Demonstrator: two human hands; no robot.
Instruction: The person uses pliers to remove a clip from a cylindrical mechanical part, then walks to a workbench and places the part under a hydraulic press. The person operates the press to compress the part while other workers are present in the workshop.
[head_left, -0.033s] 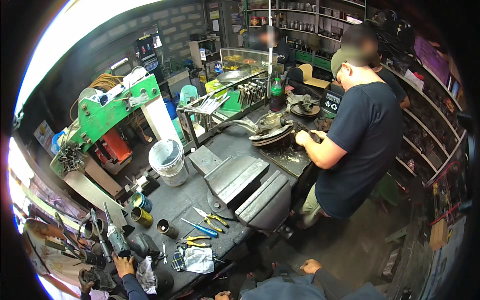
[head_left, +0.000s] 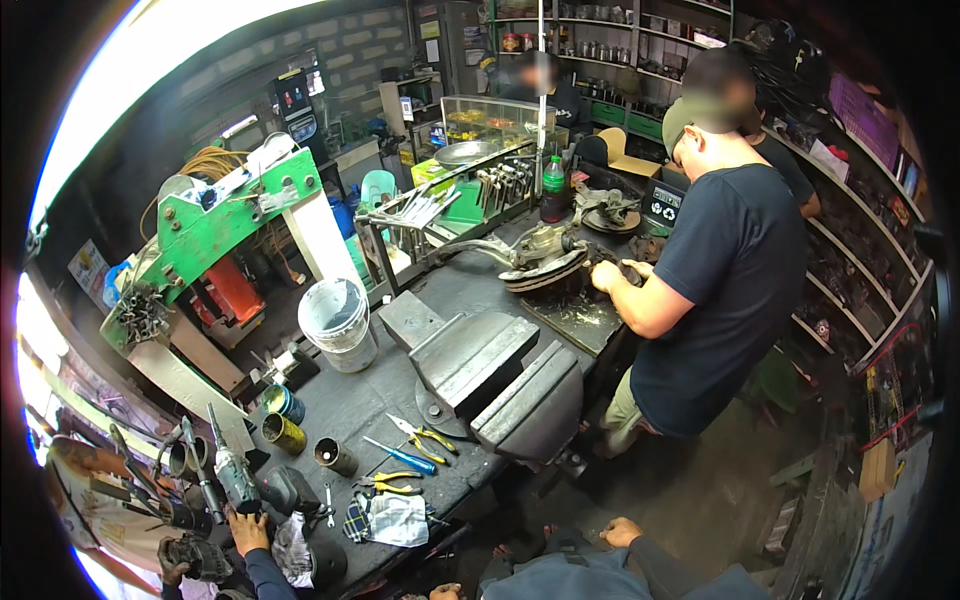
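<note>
Left hand (head_left: 445, 592), below the vise (head_left: 475, 362): cut off by the lower edge; finger position indeterminate. Dark object (head_left: 203, 557), far lower left of the vise: too indistinct to identify. Co-worker's head (head_left: 718, 88), upper right of the vise: blurred. Second head (head_left: 540, 74), above the vise: blurred.

pale block wall (head_left: 350, 62); crowded shelves (head_left: 855, 260) right; dark floor (head_left: 700, 490); glare (head_left: 110, 110) left.
</note>
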